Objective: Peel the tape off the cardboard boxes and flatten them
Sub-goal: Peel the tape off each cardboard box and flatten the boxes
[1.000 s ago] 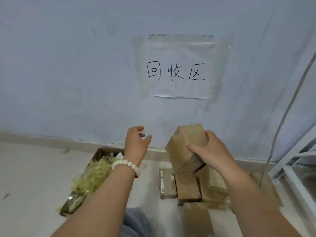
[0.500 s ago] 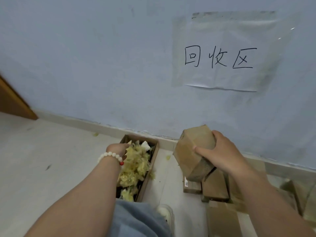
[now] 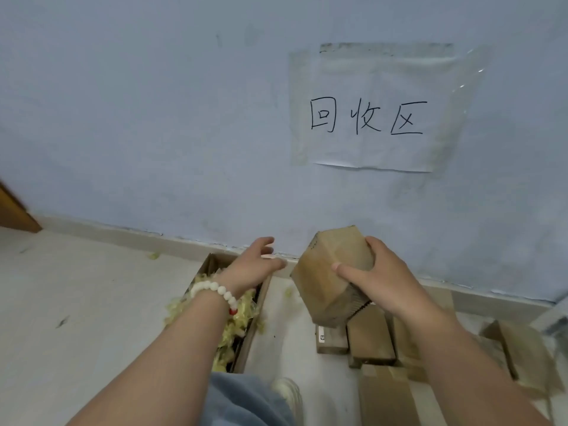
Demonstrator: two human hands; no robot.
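My right hand (image 3: 381, 275) grips a small brown cardboard box (image 3: 330, 272) held up in the air, tilted, with its open corrugated end pointing down. My left hand (image 3: 255, 265), with a white bead bracelet on the wrist, hovers with relaxed fingers and holds nothing, just left of the box. It is above the far end of a long open carton (image 3: 252, 333) filled with crumpled yellowish peeled tape (image 3: 233, 330). Flattened and folded cardboard boxes (image 3: 372, 339) lie on the floor below my right hand.
A pale blue wall stands straight ahead with a taped paper sign (image 3: 368, 118) on it. More cardboard pieces (image 3: 519, 352) lie at the right by a white frame. A shoe (image 3: 287, 392) and a grey trouser leg show at the bottom. Pale floor spreads to the left.
My left hand went down into the tape carton, then rose out of it and now hovers open near the box. My right hand kept holding the box.
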